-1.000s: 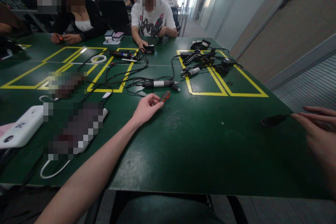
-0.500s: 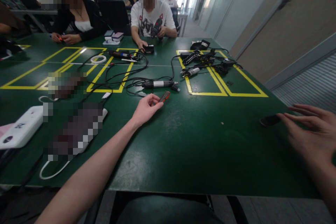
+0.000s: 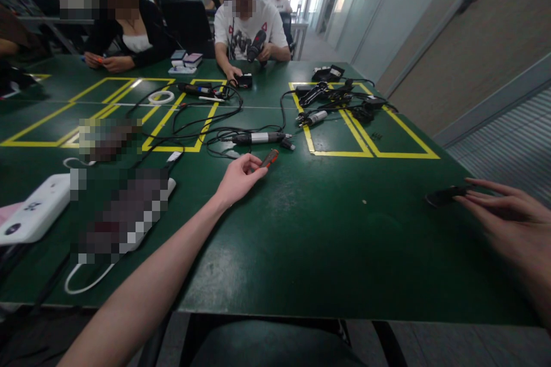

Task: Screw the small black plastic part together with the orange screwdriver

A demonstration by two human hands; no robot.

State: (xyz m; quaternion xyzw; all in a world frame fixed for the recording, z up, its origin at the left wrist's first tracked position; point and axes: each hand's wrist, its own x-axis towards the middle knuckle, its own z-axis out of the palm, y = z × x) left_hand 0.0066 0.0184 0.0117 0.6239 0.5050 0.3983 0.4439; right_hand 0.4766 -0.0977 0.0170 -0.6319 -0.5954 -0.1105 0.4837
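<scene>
A person reaches both bare arms across a dark green table marked with yellow tape.

The left hand pinches a small orange-and-grey pen-shaped tool at twelve o'clock. The right hand, fingers spread, touches a flat black object at three o'clock, possibly a lid. Set near the edge, it could slide off. No containers visible.

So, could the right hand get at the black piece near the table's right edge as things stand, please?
Probably yes: the right hand lies beside the black piece, its fingers at or almost on it, and only bare table shows around them.
</scene>
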